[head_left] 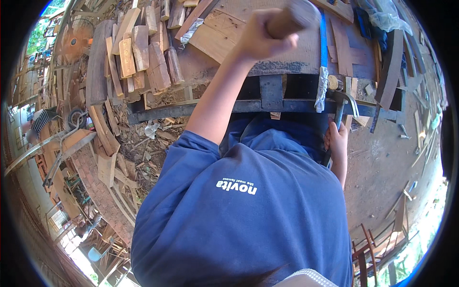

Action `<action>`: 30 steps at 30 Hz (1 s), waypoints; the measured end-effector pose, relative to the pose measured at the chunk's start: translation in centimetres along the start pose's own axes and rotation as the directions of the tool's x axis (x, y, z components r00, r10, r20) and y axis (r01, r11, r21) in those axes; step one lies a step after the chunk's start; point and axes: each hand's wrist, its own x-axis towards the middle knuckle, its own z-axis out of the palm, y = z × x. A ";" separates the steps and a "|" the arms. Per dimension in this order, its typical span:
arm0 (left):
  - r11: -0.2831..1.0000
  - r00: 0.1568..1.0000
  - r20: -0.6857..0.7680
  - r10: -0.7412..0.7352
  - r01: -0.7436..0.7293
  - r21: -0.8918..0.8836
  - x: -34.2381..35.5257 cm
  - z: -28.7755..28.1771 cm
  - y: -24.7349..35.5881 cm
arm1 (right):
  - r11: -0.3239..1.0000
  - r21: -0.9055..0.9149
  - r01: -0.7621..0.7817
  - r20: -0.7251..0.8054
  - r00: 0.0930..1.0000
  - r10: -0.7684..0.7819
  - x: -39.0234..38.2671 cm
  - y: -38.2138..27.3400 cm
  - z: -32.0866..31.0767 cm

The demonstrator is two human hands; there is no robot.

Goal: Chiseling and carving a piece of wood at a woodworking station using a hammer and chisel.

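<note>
My left hand [267,36] is raised over the bench, its fingers wrapped round a dark brown piece of wood with a rounded end [299,20]. The wood is slightly blurred and its far side runs out of sight. At the right front edge of the bench, my right hand [337,141] is closed round the blue shaft of a hammer [340,112]. The curved metal hammer head points up beside the bench's dark front rail [296,105]. A blue strip with its near end wrapped in clear plastic [322,88] lies just left of the hammer.
Several wood pieces [155,67] are piled on the left of the bench, near a flat board [217,36]. Long dark planks [391,69] lean at the right. Scraps and shavings [155,143] cover the ground at left. An orange fan [75,40] stands at far left.
</note>
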 end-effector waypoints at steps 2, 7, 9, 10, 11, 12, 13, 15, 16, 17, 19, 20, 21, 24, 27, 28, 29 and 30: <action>0.998 0.997 0.043 0.058 -0.058 -0.005 0.3 1.3 1.2 | 1.000 -0.008 0.004 -0.011 1.000 -0.004 -0.1 0.0 0.0; 0.948 0.920 0.382 0.090 -0.197 0.250 -0.3 3.8 0.9 | 0.999 -0.049 0.024 -0.027 0.999 -0.026 -0.1 0.2 0.1; 0.919 0.911 0.401 0.093 -0.234 0.319 -1.5 4.4 0.5 | 0.997 -0.054 0.051 -0.022 0.998 -0.052 -0.2 0.3 0.2; 0.885 0.902 0.423 0.086 -0.264 0.383 -2.1 4.6 0.5 | 0.997 -0.058 0.055 -0.020 0.998 -0.056 -0.1 0.4 0.1; 0.872 0.906 0.408 0.108 -0.283 0.399 -2.6 4.8 0.6 | 0.997 -0.056 0.061 -0.023 0.998 -0.063 0.1 0.7 0.0; 0.871 0.908 0.404 0.110 -0.284 0.401 -2.8 4.9 0.5 | 0.996 -0.055 0.067 -0.027 0.997 -0.069 0.2 0.8 -0.1; 0.863 0.902 0.412 0.129 -0.307 0.402 -3.1 4.9 0.4 | 0.996 -0.061 0.069 -0.022 0.997 -0.070 0.3 0.9 -0.1; 0.846 0.893 0.424 0.152 -0.340 0.411 -3.6 5.0 -0.1 | 0.997 -0.058 0.040 -0.052 0.998 -0.043 0.4 1.0 -0.1; 0.845 0.896 0.417 0.153 -0.338 0.414 -3.8 5.1 -0.2 | 0.997 -0.065 0.042 -0.048 0.998 -0.045 0.4 1.0 -0.2; 0.834 0.885 0.435 0.166 -0.361 0.418 -4.0 5.1 -0.4 | 0.997 -0.064 0.032 -0.056 0.998 -0.035 0.4 1.1 -0.2; 0.821 0.876 0.447 0.182 -0.386 0.421 -4.5 5.0 -0.6 | 0.997 -0.068 0.025 -0.065 0.997 -0.029 0.2 0.9 -0.1; 0.815 0.866 0.463 0.187 -0.400 0.420 -4.8 4.9 -0.7 | 0.997 -0.051 0.064 -0.071 0.995 -0.067 -0.1 0.8 0.2; 0.808 0.856 0.479 0.192 -0.415 0.418 -5.1 4.9 -0.8 | 0.994 -0.033 0.103 -0.079 0.991 -0.105 -0.4 0.7 0.4; 0.809 0.851 0.485 0.202 -0.424 0.407 -5.6 4.6 -0.6 | 0.977 0.062 0.205 -0.101 0.975 -0.198 -1.2 1.4 0.0; 0.821 0.857 0.478 0.192 -0.407 0.401 -5.3 4.6 -0.5 | 0.862 -0.046 0.505 -0.197 0.841 -0.503 -2.4 3.1 -2.4; 0.828 0.869 0.469 0.157 -0.374 0.417 -5.4 4.5 -0.5 | 0.782 -0.146 0.606 -0.221 0.751 -0.623 -3.1 2.8 -2.7; 0.824 0.871 0.467 0.153 -0.373 0.427 -5.2 4.4 -0.5 | 0.716 -0.177 0.676 -0.252 0.672 -0.697 -4.6 1.4 -2.0; 0.822 0.875 0.462 0.145 -0.366 0.436 -5.1 4.3 -0.5 | 0.643 -0.210 0.737 -0.279 0.585 -0.762 -6.3 -0.6 -0.9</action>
